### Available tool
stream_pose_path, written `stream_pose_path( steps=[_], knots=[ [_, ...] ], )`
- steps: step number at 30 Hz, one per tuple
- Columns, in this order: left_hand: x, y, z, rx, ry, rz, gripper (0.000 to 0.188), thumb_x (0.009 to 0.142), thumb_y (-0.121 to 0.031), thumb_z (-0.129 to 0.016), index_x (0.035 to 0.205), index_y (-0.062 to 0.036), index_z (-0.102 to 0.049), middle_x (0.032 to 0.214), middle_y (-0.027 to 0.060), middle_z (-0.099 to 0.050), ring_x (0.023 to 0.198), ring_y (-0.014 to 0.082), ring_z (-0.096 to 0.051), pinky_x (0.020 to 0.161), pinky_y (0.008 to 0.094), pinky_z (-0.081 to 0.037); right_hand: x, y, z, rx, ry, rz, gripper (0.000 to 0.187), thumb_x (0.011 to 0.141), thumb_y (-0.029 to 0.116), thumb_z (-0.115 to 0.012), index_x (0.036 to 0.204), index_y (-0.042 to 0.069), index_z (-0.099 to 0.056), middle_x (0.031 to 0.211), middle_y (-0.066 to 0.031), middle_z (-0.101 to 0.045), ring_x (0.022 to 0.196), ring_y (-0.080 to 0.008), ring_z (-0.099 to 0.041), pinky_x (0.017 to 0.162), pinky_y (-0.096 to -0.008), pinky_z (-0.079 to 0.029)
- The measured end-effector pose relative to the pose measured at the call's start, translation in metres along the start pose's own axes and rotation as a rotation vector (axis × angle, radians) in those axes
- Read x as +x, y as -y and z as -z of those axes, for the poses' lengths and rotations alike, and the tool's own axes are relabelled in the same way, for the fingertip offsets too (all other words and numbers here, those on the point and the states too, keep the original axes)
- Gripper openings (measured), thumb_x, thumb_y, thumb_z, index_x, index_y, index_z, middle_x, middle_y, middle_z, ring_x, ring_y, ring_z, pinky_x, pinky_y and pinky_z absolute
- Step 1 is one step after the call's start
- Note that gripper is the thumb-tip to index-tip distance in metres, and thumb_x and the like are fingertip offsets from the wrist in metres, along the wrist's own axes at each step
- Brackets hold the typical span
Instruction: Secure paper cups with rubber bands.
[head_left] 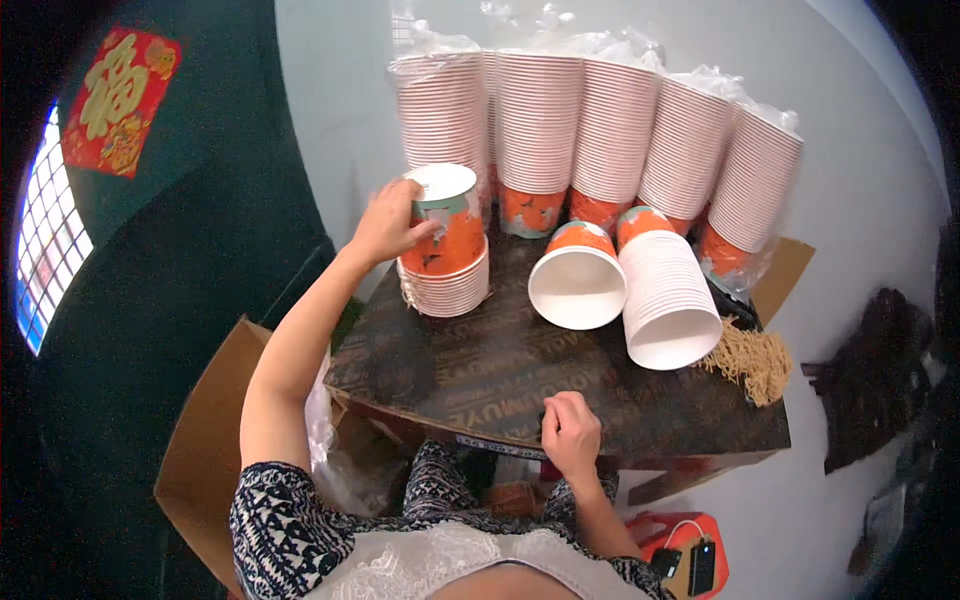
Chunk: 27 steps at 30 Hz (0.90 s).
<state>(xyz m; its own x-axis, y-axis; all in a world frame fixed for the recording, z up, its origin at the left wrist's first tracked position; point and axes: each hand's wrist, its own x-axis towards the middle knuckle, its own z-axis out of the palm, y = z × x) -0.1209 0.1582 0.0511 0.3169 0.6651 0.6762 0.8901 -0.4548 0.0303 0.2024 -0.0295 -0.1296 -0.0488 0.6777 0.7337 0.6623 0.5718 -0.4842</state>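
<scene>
My left hand [390, 222] grips the upper part of a short stack of upside-down paper cups [448, 250], orange and green with white rims, at the table's left side. Its thumb lies on the orange side and its fingers reach the top edge. My right hand [572, 432] is curled closed over the table's near edge; the inside of its fingers is hidden. Between and beyond the hands, a paper cup [578, 290] lies on its side, mouth toward me. Beside it leans a longer nested stack of cups [672, 300], also lying down.
Tall cup stacks [540, 120] in clear plastic line the back of the dark table [470, 370]. A tan bundle of strings [755, 365] hangs at the right edge. A cardboard box [215, 430] stands at left below; an orange stool [712, 560] holding a phone [702, 570] is at lower right.
</scene>
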Motion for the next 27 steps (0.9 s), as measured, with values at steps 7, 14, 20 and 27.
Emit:
stream_pose_path(
  steps=[7, 14, 20, 27],
  knots=[
    [-0.012, -0.071, -0.033, -0.076, -0.312, -0.258, 0.040, 0.073, -0.010, -0.075, 0.107, 0.0001, -0.056, 0.113, 0.0202, -0.056, 0.107, 0.0403, -0.053, 0.091, 0.0477, -0.044, 0.000, 0.000, -0.001, 0.040, -0.015, -0.017, 0.005, 0.082, 0.003, -0.064, 0.087, 0.003, -0.065, 0.091, -0.0122, -0.064, 0.074, -0.0313, -0.065, 0.063, -0.0390, -0.053],
    [-0.001, -0.136, -0.112, -0.332, -0.214, -0.142, 0.027, 0.076, -0.007, -0.072, 0.094, -0.0027, -0.053, 0.092, 0.0151, -0.054, 0.090, 0.0358, -0.055, 0.075, 0.0446, -0.047, -0.002, -0.003, 0.002, 0.077, -0.017, -0.027, 0.006, 0.082, 0.002, -0.063, 0.087, 0.002, -0.066, 0.089, -0.0117, -0.063, 0.072, -0.0309, -0.065, 0.062, -0.0383, -0.052],
    [0.003, -0.138, -0.155, -0.344, -0.191, 0.008, 0.020, 0.080, -0.007, -0.068, 0.091, -0.0028, -0.052, 0.087, 0.0170, -0.057, 0.079, 0.0373, -0.060, 0.068, 0.0456, -0.047, -0.005, -0.004, 0.000, 0.095, -0.007, -0.010, 0.005, 0.085, 0.006, -0.062, 0.089, 0.003, -0.064, 0.090, -0.0111, -0.061, 0.070, -0.0316, -0.064, 0.062, -0.0403, -0.052],
    [-0.023, -0.139, -0.131, -0.244, -0.329, 0.042, 0.012, 0.078, -0.003, -0.066, 0.082, -0.0029, -0.055, 0.077, 0.0158, -0.058, 0.072, 0.0354, -0.061, 0.063, 0.0446, -0.048, 0.002, -0.012, 0.002, 0.188, -0.139, -0.156, 0.006, 0.087, 0.004, -0.061, 0.091, 0.000, -0.064, 0.091, -0.0155, -0.061, 0.078, -0.0328, -0.064, 0.065, -0.0398, -0.052]
  ],
)
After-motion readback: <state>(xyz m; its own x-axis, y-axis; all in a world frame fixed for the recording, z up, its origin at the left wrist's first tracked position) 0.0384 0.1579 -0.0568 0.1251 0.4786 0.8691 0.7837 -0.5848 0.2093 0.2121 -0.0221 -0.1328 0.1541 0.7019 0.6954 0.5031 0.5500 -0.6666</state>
